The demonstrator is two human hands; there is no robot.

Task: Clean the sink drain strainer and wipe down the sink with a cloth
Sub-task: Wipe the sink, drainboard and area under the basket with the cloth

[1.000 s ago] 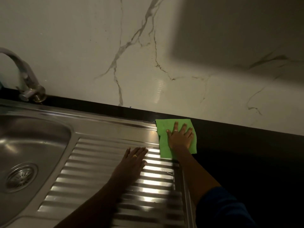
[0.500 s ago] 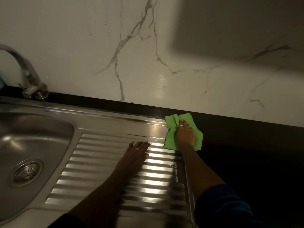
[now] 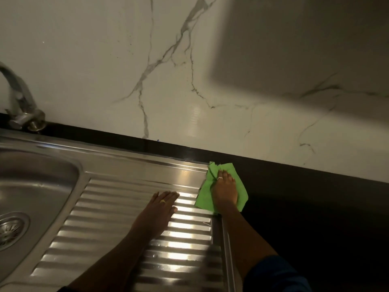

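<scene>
A green cloth (image 3: 242,191) lies bunched at the far right corner of the steel drainboard (image 3: 113,220), half on the black counter. My right hand (image 3: 225,191) presses down on it, and its fingers curl into the crumpled far edge. Flat on the drainboard ridges, just left of the cloth, rests my left hand (image 3: 160,209) with straight fingers. The sink basin (image 3: 40,182) is at the left. Its round drain strainer (image 3: 9,228) sits in the bottom, cut off by the frame edge.
A chrome faucet (image 3: 20,102) stands at the far left behind the basin. A white marble wall (image 3: 189,81) rises behind a black counter strip. The dark counter (image 3: 315,218) stretches right of the sink.
My right hand's fingers went from spread flat to curled, bunching the cloth, and pushed it slightly toward the wall. The left hand stayed flat on the drainboard.
</scene>
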